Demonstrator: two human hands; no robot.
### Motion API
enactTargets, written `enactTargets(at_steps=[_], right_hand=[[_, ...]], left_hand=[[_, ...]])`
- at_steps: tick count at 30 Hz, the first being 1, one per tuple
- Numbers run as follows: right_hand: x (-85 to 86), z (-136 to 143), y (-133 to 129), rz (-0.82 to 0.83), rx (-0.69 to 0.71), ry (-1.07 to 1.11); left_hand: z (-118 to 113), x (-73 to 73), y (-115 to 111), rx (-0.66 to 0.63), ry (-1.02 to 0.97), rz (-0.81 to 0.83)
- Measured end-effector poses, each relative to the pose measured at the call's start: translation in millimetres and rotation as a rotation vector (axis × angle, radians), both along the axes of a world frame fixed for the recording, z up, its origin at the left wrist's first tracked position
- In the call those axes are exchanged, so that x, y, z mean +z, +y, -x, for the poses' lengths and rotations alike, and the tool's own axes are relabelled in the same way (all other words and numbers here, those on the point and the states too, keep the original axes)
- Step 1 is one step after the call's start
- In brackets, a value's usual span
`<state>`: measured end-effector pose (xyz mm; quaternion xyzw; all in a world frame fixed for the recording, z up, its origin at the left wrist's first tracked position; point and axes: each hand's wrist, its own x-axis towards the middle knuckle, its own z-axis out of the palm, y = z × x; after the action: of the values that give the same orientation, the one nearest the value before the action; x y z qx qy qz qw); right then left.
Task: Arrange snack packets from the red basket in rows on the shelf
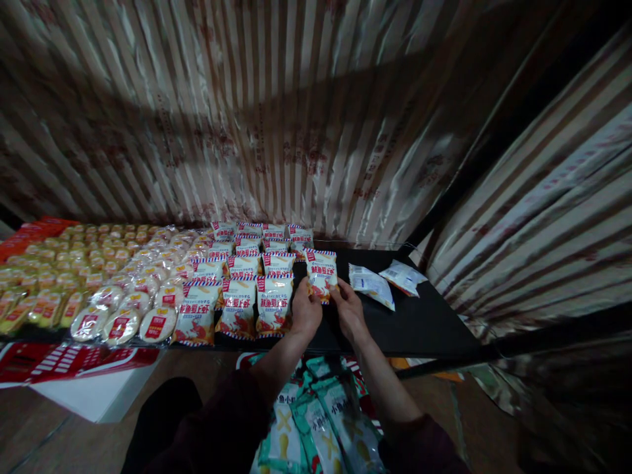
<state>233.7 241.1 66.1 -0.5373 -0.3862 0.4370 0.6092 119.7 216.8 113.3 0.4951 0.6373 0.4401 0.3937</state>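
Observation:
Between my two hands, a small white and orange snack bag (322,271) with a striped top edge is held upright over the black shelf (419,329). My left hand (306,309) pinches its lower left corner, and my right hand (348,308) grips its lower right side. Left of my hands, similar snack bags (238,308) stand in rows, printed fronts showing. To the right of my right hand, a bag (371,286) lies with its back up, and another bag (402,278) lies beside it, partly touching.
Round wrapped crackers (122,324) and yellow wrapped cakes (47,308) fill the shelf's left part. Green snack packets (316,428) lie in a box below the front edge. A striped curtain (276,118) hangs behind, and a dark pole (434,210) slants at the right.

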Motion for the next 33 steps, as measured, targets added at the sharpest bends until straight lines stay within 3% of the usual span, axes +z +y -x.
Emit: enactTargets(at_steps=[7, 14, 22, 33], right_hand=[[-3.5, 2.4, 18.9, 0.018, -0.065, 0.038], [-9.9, 0.8, 38.5, 0.007, -0.071, -0.062], [-10.2, 6.2, 60.6, 0.008, -0.057, -0.183], [-16.1, 6.1, 71.9, -0.019, -0.040, -0.336]], left_hand=[[-0.1, 2.9, 4.2, -0.034, 0.072, -0.055], [-8.7, 1.1, 7.5, -0.096, 0.159, -0.084], [-10.8, -2.6, 19.8, -0.080, 0.124, -0.058], [-11.1, -6.2, 27.9, -0.080, 0.150, -0.093]])
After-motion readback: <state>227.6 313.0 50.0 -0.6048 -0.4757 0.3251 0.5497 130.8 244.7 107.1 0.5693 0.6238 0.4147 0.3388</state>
